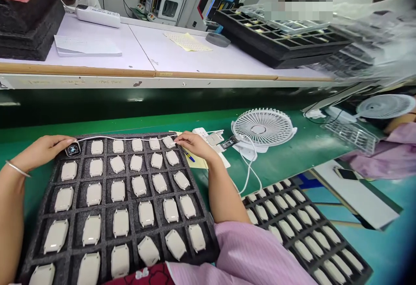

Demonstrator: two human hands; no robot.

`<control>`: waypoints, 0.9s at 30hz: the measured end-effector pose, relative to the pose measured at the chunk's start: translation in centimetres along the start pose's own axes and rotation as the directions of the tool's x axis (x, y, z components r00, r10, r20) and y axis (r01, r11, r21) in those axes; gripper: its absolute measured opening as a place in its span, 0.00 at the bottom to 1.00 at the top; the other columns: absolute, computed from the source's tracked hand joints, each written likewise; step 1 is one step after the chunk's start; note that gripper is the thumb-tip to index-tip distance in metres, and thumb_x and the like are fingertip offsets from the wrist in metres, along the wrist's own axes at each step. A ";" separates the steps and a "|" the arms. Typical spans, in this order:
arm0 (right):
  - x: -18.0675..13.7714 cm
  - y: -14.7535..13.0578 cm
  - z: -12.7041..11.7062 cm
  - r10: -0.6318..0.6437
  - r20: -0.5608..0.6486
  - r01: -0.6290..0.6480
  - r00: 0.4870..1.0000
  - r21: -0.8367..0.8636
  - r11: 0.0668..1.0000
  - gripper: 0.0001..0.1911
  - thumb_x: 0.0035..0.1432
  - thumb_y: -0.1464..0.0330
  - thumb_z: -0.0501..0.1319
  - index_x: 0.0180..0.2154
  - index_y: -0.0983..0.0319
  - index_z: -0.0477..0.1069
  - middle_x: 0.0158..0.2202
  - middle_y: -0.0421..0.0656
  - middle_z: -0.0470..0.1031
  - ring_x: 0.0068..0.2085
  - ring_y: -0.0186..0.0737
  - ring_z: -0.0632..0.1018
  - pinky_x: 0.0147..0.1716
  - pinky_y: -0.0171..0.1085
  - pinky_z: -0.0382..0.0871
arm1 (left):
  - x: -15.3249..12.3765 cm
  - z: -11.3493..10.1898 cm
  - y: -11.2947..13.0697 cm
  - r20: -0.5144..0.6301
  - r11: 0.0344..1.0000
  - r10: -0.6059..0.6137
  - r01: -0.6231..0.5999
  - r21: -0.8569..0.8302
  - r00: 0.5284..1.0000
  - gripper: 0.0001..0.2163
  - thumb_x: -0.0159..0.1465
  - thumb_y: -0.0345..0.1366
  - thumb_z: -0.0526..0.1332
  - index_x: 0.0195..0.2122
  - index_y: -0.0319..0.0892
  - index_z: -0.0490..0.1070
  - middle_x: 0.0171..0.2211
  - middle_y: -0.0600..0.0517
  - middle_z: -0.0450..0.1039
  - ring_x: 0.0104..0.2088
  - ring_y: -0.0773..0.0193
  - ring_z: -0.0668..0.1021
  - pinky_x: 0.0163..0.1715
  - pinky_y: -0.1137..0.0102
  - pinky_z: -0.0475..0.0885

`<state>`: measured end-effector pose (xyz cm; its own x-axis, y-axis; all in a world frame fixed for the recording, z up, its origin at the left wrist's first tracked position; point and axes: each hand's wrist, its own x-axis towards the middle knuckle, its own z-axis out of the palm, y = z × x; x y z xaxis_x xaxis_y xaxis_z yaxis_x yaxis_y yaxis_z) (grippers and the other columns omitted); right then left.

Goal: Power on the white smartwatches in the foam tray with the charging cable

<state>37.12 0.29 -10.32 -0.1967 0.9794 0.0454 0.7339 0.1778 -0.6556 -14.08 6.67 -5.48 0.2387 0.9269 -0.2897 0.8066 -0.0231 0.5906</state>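
Observation:
My left hand (56, 146) is at the far left corner of a black foam tray (112, 170), its fingers closed on a small smartwatch (73, 148) with a lit screen. A thin white cable (123, 138) runs from beside this watch along the tray's far edge towards my right hand (193, 144). At the far right corner, the fingers of my right hand pinch an off-white, watch-shaped case (169, 141), which sits slightly tilted in its compartment. Similar off-white cases (121, 223) lie in the other compartments, some turned askew.
Beyond the tray's right corner are a white power strip (201, 134), a pen (189, 157) on yellow paper and a white fan (263, 129). A second filled tray (302, 220) lies to the right. A raised shelf (143, 62) crosses behind; a co-worker's sleeve (383, 155) is at far right.

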 end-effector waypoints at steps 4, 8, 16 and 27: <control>-0.1 0.1 0.5 -0.054 -0.019 0.052 0.998 -0.053 0.997 0.13 0.62 0.61 0.60 0.41 0.59 0.80 0.40 0.50 0.78 0.42 0.52 0.78 0.48 0.48 0.71 | -0.1 0.4 0.3 0.008 0.996 0.024 -0.025 0.086 1.000 0.52 0.51 0.81 0.45 0.52 0.37 0.79 0.58 0.42 0.77 0.61 0.42 0.76 0.65 0.59 0.66; -0.4 0.3 0.7 -0.120 -0.058 0.113 0.991 -0.113 0.987 0.16 0.66 0.57 0.57 0.38 0.58 0.78 0.37 0.49 0.76 0.39 0.51 0.78 0.44 0.46 0.72 | 0.1 1.0 -0.3 -0.016 0.990 0.056 -0.053 0.130 0.998 0.46 0.56 0.75 0.43 0.49 0.41 0.80 0.56 0.43 0.79 0.58 0.44 0.78 0.60 0.62 0.72; 1.5 -0.6 1.4 -0.024 -0.011 0.018 1.000 -0.387 0.922 0.12 0.65 0.68 0.56 0.38 0.60 0.79 0.37 0.50 0.77 0.42 0.52 0.79 0.44 0.44 0.71 | 0.5 1.6 -0.7 -0.024 0.982 0.073 -0.068 0.176 0.997 0.35 0.64 0.64 0.44 0.46 0.41 0.79 0.52 0.42 0.80 0.54 0.44 0.79 0.57 0.59 0.73; 1.4 -3.9 2.6 0.039 -0.024 -0.046 0.999 -0.598 0.800 0.17 0.70 0.74 0.51 0.44 0.63 0.79 0.47 0.53 0.79 0.48 0.52 0.75 0.48 0.44 0.65 | 1.2 1.4 -0.6 -0.015 0.992 -0.006 0.008 0.129 1.000 0.37 0.56 0.67 0.45 0.46 0.41 0.75 0.51 0.42 0.80 0.53 0.43 0.78 0.57 0.57 0.71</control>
<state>32.27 0.75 -9.64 -0.1523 0.9876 0.0376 0.9850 0.1548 -0.0757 -13.53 7.29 -7.30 0.2261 0.9324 -0.2821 0.8713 -0.0641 0.4865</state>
